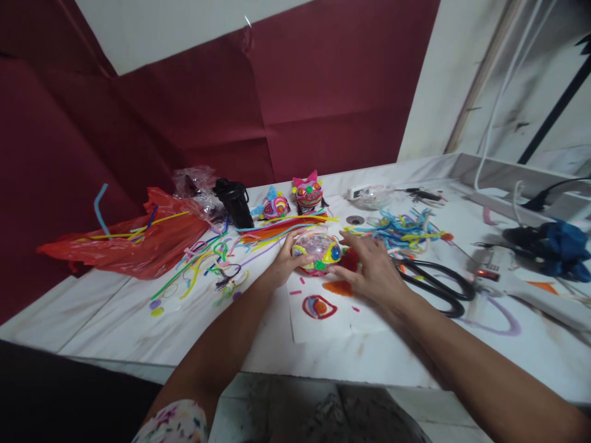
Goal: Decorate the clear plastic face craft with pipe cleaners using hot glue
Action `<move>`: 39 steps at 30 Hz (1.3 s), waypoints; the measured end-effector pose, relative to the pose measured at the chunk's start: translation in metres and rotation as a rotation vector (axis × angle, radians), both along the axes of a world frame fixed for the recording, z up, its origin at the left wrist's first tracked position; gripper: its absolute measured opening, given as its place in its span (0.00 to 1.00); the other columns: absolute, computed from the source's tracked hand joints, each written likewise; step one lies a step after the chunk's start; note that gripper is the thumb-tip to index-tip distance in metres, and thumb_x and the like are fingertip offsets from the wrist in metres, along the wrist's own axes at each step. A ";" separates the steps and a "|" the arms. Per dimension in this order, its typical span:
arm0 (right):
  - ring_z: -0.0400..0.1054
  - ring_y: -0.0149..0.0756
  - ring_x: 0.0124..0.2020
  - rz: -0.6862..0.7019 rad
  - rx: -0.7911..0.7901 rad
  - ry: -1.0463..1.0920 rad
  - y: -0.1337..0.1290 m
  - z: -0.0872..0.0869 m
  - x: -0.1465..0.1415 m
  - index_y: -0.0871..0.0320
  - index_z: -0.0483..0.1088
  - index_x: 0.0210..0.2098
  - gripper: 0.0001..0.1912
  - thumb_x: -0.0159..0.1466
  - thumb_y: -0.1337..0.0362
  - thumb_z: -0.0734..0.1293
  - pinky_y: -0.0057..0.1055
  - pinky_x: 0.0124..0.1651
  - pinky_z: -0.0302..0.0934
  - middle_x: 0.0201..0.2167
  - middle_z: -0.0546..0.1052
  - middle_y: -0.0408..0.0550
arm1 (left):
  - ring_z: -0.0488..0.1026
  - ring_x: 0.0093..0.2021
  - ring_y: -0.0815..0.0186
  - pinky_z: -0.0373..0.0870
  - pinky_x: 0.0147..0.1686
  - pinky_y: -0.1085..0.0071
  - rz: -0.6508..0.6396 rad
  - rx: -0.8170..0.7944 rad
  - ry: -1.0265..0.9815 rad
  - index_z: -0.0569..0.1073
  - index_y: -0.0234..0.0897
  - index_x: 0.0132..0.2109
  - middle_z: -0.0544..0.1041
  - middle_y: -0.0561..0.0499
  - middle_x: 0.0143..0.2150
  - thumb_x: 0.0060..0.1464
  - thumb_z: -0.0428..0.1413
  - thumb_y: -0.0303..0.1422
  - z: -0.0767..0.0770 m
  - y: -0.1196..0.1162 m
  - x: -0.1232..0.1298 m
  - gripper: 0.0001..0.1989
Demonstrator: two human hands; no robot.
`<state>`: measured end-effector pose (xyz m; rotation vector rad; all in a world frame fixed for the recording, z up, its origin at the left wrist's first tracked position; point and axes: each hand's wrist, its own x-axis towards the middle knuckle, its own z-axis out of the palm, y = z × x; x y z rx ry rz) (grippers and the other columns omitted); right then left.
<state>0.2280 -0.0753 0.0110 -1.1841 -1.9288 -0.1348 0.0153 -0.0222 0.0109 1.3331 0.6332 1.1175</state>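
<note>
Between my hands sits a clear rounded plastic shell point(314, 248), decorated with yellow, blue, green and red fuzzy pieces like an eye and trim. My left hand point(285, 259) grips its left side, thumb in front. At its right, my right hand point(369, 263) has fingers and thumb spread apart; the thumb tip is close to the shell, and I cannot tell whether it touches. Under them lies a white paper sheet point(302, 329), bearing a red-outlined eye piece point(318, 306) and an orange oval point(338, 288). Something dark red is partly hidden behind my right fingers.
Black-handled scissors point(443, 283) and a white glue gun point(530, 292) lie right. Blue and yellow pipe cleaners point(406, 229) are heaped behind. Two decorated animal heads, one pink-eared head point(308, 194), and a black bottle point(234, 202) stand at the back. A red plastic bag point(133, 246) spreads left.
</note>
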 end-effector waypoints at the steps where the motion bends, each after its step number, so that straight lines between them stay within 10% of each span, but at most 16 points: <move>1: 0.69 0.52 0.48 -0.005 -0.003 0.064 0.000 0.003 0.003 0.56 0.61 0.60 0.31 0.61 0.49 0.65 0.50 0.52 0.57 0.47 0.77 0.57 | 0.70 0.51 0.57 0.66 0.51 0.62 0.006 -0.010 -0.016 0.65 0.43 0.54 0.72 0.48 0.52 0.38 0.67 0.29 0.000 0.000 0.000 0.34; 11: 0.74 0.42 0.30 -0.194 -0.086 0.494 0.005 0.028 0.039 0.55 0.76 0.28 0.12 0.59 0.55 0.65 0.36 0.36 0.65 0.25 0.80 0.47 | 0.71 0.50 0.59 0.69 0.47 0.66 0.066 -0.065 -0.046 0.64 0.45 0.58 0.72 0.49 0.53 0.39 0.65 0.29 -0.001 0.006 -0.008 0.36; 27: 0.71 0.36 0.22 -0.115 -0.335 0.688 0.018 0.054 0.047 0.57 0.73 0.22 0.06 0.47 0.61 0.70 0.30 0.26 0.64 0.21 0.77 0.46 | 0.74 0.45 0.58 0.73 0.41 0.65 0.102 -0.104 -0.097 0.61 0.47 0.62 0.73 0.47 0.54 0.42 0.64 0.30 -0.004 0.020 -0.014 0.39; 39: 0.62 0.29 0.19 -0.126 -0.414 0.435 0.006 0.051 0.052 0.58 0.70 0.20 0.10 0.49 0.58 0.69 0.26 0.22 0.56 0.17 0.72 0.43 | 0.73 0.50 0.56 0.71 0.48 0.61 0.094 -0.123 -0.142 0.63 0.43 0.60 0.75 0.47 0.51 0.42 0.63 0.30 -0.005 0.018 -0.008 0.37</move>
